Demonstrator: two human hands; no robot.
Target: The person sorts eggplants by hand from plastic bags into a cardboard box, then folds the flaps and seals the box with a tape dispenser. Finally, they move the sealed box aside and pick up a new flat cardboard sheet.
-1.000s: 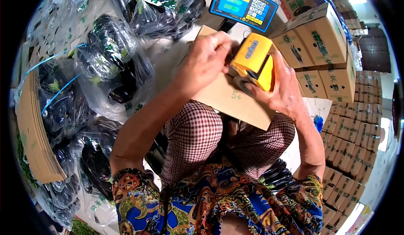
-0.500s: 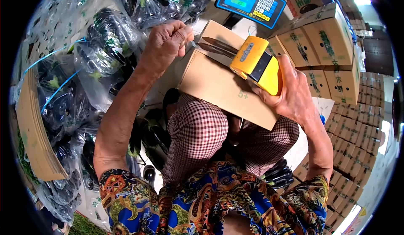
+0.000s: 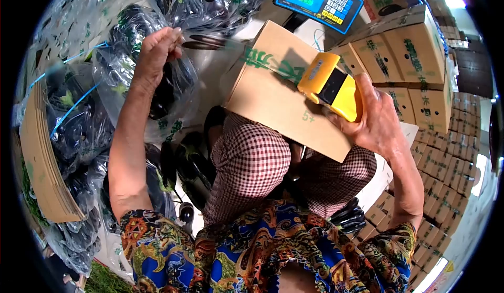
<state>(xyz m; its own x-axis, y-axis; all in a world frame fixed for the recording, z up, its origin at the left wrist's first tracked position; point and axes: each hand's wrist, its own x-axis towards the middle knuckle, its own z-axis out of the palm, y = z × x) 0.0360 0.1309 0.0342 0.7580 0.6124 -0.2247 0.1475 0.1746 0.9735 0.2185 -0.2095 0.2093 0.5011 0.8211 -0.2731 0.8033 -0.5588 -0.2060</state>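
A closed cardboard box marked "5+" stands in front of my knees. My right hand grips a yellow tape dispenser over the box's right part. Up at the left, my left hand is pinched on the end of a clear tape strip, which stretches across to the box and dispenser. Green print shows on the box top beneath the strip. Dark eggplants in clear bags lie under and beside my left hand.
A blue scale display stands beyond the box. Stacked cartons fill the right side, with more rows below. Flat cardboard sheets lean at the far left. Loose eggplants lie by my left leg.
My left hand has moved left, away from the box, and the tape strip is longer. The flap that stood open on the box is now down. The dispenser has shifted slightly right and down.
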